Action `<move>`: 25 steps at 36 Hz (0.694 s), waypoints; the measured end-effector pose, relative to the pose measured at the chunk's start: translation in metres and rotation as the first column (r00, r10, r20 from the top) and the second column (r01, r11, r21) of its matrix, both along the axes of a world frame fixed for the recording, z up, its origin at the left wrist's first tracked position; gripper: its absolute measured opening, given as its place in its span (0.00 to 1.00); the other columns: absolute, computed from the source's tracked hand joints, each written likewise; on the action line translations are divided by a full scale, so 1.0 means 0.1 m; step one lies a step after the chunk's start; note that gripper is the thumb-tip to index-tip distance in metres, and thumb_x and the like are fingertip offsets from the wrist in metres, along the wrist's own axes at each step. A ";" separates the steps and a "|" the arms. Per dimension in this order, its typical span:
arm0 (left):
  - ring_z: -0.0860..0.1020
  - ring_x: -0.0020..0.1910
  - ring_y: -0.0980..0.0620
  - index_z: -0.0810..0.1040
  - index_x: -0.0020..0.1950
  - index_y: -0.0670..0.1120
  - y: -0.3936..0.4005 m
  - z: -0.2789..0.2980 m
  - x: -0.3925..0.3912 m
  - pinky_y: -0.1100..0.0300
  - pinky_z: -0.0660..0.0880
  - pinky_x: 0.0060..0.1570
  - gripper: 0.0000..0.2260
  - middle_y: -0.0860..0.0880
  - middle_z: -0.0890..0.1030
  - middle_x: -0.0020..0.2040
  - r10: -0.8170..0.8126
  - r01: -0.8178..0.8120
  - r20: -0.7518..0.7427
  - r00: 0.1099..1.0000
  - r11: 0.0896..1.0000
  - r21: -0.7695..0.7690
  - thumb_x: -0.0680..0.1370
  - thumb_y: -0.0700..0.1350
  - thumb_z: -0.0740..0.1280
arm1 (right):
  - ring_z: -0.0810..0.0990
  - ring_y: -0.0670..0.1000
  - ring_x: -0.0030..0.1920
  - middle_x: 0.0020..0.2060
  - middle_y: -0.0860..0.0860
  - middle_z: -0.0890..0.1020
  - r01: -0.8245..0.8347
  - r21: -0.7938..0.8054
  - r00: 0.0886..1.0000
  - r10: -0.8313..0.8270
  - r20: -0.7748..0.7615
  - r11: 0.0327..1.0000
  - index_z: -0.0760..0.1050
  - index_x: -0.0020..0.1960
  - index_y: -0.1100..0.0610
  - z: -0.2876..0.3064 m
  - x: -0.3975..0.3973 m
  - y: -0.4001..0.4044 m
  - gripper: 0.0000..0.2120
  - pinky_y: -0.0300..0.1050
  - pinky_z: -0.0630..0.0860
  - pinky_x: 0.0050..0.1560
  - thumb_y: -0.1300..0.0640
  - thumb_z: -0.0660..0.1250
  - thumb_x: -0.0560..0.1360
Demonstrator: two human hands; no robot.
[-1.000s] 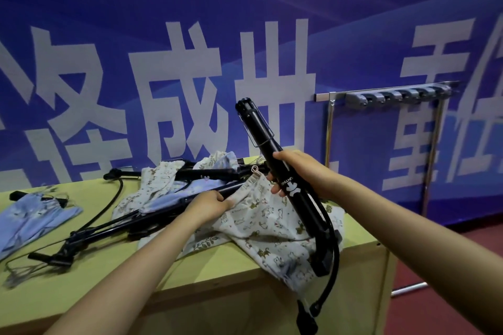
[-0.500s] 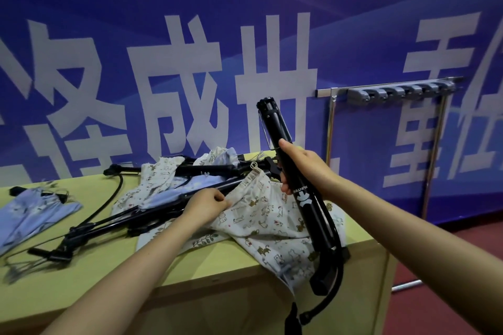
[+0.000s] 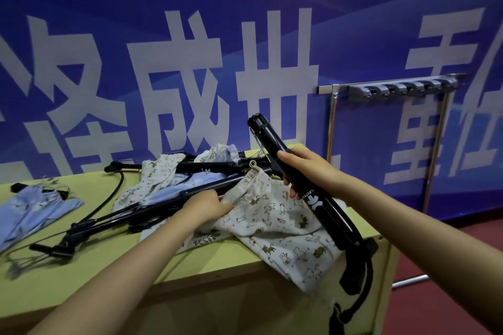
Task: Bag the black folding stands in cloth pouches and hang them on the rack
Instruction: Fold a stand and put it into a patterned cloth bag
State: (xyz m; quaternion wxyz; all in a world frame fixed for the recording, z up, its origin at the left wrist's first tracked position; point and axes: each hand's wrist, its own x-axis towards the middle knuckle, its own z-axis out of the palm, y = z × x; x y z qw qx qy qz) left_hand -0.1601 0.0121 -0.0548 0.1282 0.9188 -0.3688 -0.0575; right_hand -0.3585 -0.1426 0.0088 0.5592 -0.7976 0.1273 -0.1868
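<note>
My right hand (image 3: 302, 168) grips a black folding stand (image 3: 324, 204) by its middle, held slanted, top end up and left, its lower end and black cable hanging past the table's right corner. My left hand (image 3: 204, 205) pinches the mouth of a cream cat-print cloth pouch (image 3: 277, 228) that lies on the table and droops over its front edge. Other black stands (image 3: 130, 215) lie in a heap with more printed pouches (image 3: 160, 174) behind my left hand. The hanging rack (image 3: 402, 88), a metal bar with grey hooks, stands at the right by the wall.
A yellow-green table (image 3: 109, 275) holds everything. A light blue pouch (image 3: 35, 207) with a stand end poking out lies at its far left. A blue banner wall runs behind. Red floor shows at the right, under the rack's thin legs.
My right hand has swung the stand's top end to the right and lowered it toward the cream pouch. My left hand has stayed on the pouch mouth.
</note>
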 end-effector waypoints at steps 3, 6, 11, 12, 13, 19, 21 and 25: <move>0.67 0.31 0.52 0.71 0.36 0.46 -0.01 -0.02 0.04 0.58 0.62 0.33 0.16 0.49 0.69 0.33 0.017 -0.033 -0.161 0.987 0.995 -0.098 0.75 0.56 0.66 | 0.81 0.58 0.32 0.38 0.59 0.80 0.005 -0.002 1.000 -0.005 -0.007 1.000 0.71 0.57 0.61 -0.04 0.00 -0.01 0.19 0.48 0.79 0.30 0.45 0.61 0.80; 0.72 0.31 0.53 0.78 0.40 0.48 0.05 0.06 -0.01 0.60 0.68 0.34 0.12 0.50 0.75 0.34 -0.066 -0.064 -0.374 0.925 0.944 -0.325 0.73 0.56 0.70 | 0.81 0.59 0.33 0.38 0.59 0.80 -0.002 0.011 1.000 0.002 0.007 1.000 0.71 0.59 0.62 -0.07 -0.01 -0.02 0.20 0.50 0.79 0.33 0.45 0.61 0.80; 0.80 0.53 0.42 0.81 0.51 0.49 0.12 0.34 -0.08 0.48 0.75 0.54 0.08 0.41 0.84 0.52 -0.328 -0.273 -0.617 0.715 0.682 -0.679 0.78 0.50 0.66 | 0.78 0.58 0.31 0.39 0.61 0.80 -0.002 0.028 0.999 0.001 0.042 1.000 0.72 0.57 0.62 -0.02 -0.01 -0.01 0.18 0.50 0.78 0.32 0.47 0.62 0.80; 0.80 0.53 0.41 0.81 0.52 0.48 0.14 0.43 -0.09 0.47 0.76 0.54 0.08 0.41 0.82 0.53 -0.339 -0.290 -0.597 0.727 0.637 -0.714 0.79 0.49 0.65 | 0.78 0.58 0.31 0.38 0.60 0.80 -0.008 0.017 0.999 0.007 0.050 1.000 0.72 0.57 0.61 0.01 0.00 -0.01 0.17 0.50 0.78 0.32 0.47 0.62 0.80; 0.80 0.50 0.42 0.80 0.53 0.47 0.16 0.53 -0.09 0.50 0.77 0.50 0.09 0.41 0.82 0.52 -0.347 -0.300 -0.579 0.737 0.600 -0.742 0.80 0.50 0.65 | 0.78 0.58 0.31 0.38 0.59 0.79 -0.015 0.006 0.998 0.015 0.060 1.000 0.72 0.57 0.61 0.04 0.01 -0.01 0.17 0.50 0.78 0.33 0.47 0.62 0.80; 0.79 0.34 0.58 0.75 0.46 0.48 0.37 1.52 -0.07 0.64 0.76 0.32 0.06 0.52 0.78 0.38 -0.347 -0.242 -0.309 0.885 0.224 -0.944 0.81 0.49 0.64 | 0.77 0.59 0.32 0.36 0.58 0.78 -0.052 -0.061 0.988 0.060 0.142 0.997 0.71 0.54 0.61 0.43 0.13 0.07 0.17 0.51 0.76 0.34 0.46 0.62 0.80; 0.76 0.34 0.58 0.73 0.42 0.50 0.46 1.82 -0.05 0.63 0.74 0.35 0.08 0.52 0.76 0.38 -0.264 -0.111 -0.155 0.952 0.176 -0.978 0.81 0.48 0.63 | 0.78 0.59 0.31 0.37 0.58 0.79 -0.044 -0.089 0.983 0.059 0.175 0.995 0.72 0.56 0.60 0.57 0.17 0.11 0.16 0.50 0.77 0.34 0.46 0.62 0.80; 0.73 0.33 0.62 0.72 0.43 0.50 0.64 2.20 -0.06 0.67 0.71 0.32 0.08 0.53 0.74 0.38 -0.120 0.154 0.127 0.985 0.247 -0.957 0.81 0.49 0.61 | 0.78 0.58 0.30 0.37 0.60 0.80 -0.063 -0.137 0.969 0.093 0.229 0.989 0.74 0.56 0.57 0.81 0.25 0.19 0.14 0.48 0.77 0.32 0.46 0.61 0.81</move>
